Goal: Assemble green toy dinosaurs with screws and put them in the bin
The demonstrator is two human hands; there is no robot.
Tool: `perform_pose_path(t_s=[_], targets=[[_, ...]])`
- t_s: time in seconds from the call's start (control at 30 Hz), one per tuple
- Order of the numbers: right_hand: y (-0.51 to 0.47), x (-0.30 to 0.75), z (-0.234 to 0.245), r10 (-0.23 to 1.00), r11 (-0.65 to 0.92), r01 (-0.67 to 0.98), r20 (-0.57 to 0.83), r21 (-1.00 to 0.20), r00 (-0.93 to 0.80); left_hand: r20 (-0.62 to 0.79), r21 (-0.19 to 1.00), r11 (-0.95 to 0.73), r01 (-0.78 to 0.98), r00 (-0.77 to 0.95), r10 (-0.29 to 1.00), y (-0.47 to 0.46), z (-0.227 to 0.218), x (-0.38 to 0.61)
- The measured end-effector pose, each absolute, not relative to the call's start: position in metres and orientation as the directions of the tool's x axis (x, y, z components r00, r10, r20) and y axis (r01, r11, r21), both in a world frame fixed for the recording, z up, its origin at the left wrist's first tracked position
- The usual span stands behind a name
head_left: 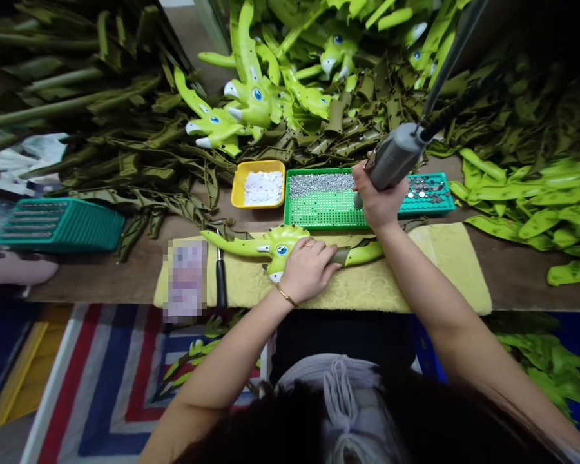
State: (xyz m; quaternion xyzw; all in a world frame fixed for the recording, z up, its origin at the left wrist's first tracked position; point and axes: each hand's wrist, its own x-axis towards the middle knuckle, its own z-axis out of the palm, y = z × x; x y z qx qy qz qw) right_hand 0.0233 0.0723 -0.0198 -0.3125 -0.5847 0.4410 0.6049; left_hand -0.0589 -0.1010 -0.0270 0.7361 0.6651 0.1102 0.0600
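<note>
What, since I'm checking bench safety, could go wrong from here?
The gray electric screwdriver in the right hand is over the green tray, so a bump might scatter the small metal screws. The triceratops toy under the left hand could slide on the loose yellow towel. The black-handled tool, near the front edge, might get knocked off.

A brown counter (96, 277) runs beneath the left grip (309, 270) and the right grip (384, 200), stretching out to either side of them. Below its near edge, to the left of the left grip, hangs or lies sheeting (109, 380) striped in red, white and blue. Farther left are a yellow surface (29, 374) and a dark blue one. Around both grips it is well lit; beyond the right grip, rightward, the room sinks into near-black shadow (551, 38).
</note>
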Motion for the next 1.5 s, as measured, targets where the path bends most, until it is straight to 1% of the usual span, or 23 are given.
perform_pose_path(t_s=[0.1, 0.23, 0.37, 0.5, 0.57, 0.67, 0.8, 0.87, 0.93, 1.0, 1.07, 1.13, 1.27, 1.5], targets=[[0.067, 0.037, 0.003, 0.877, 0.46, -0.232, 0.479, -0.857, -0.029, 0.086, 0.228, -0.105, 0.968, 0.088, 0.992, -0.101, -0.028, -0.06], [0.048, 0.08, 0.023, 0.838, 0.511, -0.334, 0.545, -0.792, -0.012, 0.14, 0.218, -0.126, 0.968, 0.097, 0.985, -0.101, -0.033, -0.061], [0.023, 0.114, 0.01, 0.851, 0.504, -0.316, 0.524, -0.804, 0.024, 0.203, 0.209, -0.162, 0.964, 0.119, 0.972, -0.1, -0.038, -0.062], [0.016, 0.121, -0.007, 0.804, 0.587, -0.267, 0.589, -0.765, 0.081, 0.248, 0.179, -0.18, 0.967, 0.133, 0.96, -0.099, -0.041, -0.063], [0.019, 0.118, -0.012, 0.787, 0.606, -0.258, 0.614, -0.752, 0.061, 0.254, 0.173, -0.183, 0.968, 0.135, 0.958, -0.099, -0.041, -0.063], [0.022, 0.114, -0.021, 0.793, 0.588, -0.265, 0.609, -0.764, 0.003, 0.248, 0.168, -0.183, 0.969, 0.138, 0.959, -0.099, -0.041, -0.062], [0.022, 0.118, -0.03, 0.794, 0.588, -0.229, 0.607, -0.776, -0.019, 0.25, 0.164, -0.188, 0.968, 0.144, 0.957, -0.099, -0.039, -0.061], [0.024, 0.118, -0.025, 0.795, 0.579, -0.214, 0.603, -0.787, -0.07, 0.261, 0.158, -0.195, 0.968, 0.149, 0.954, -0.099, -0.039, -0.061], [0.03, 0.111, -0.014, 0.795, 0.557, -0.239, 0.594, -0.795, -0.124, 0.275, 0.16, -0.197, 0.967, 0.148, 0.95, -0.1, -0.039, -0.061], [0.038, 0.096, -0.001, 0.786, 0.559, -0.3, 0.609, -0.773, -0.105, 0.286, 0.174, -0.194, 0.966, 0.139, 0.948, -0.1, -0.039, -0.061], [0.047, 0.075, 0.004, 0.779, 0.575, -0.35, 0.625, -0.739, -0.041, 0.288, 0.189, -0.187, 0.964, 0.128, 0.949, -0.1, -0.039, -0.062], [0.053, 0.055, -0.001, 0.788, 0.573, -0.353, 0.616, -0.74, -0.011, 0.287, 0.202, -0.184, 0.962, 0.121, 0.95, -0.1, -0.038, -0.062], [0.057, 0.037, -0.021, 0.823, 0.524, -0.28, 0.563, -0.805, -0.078, 0.288, 0.221, -0.193, 0.956, 0.125, 0.95, -0.1, -0.037, -0.063], [0.057, 0.04, -0.027, 0.811, 0.523, -0.312, 0.576, -0.793, -0.104, 0.262, 0.232, -0.18, 0.956, 0.117, 0.958, -0.101, -0.037, -0.063]])
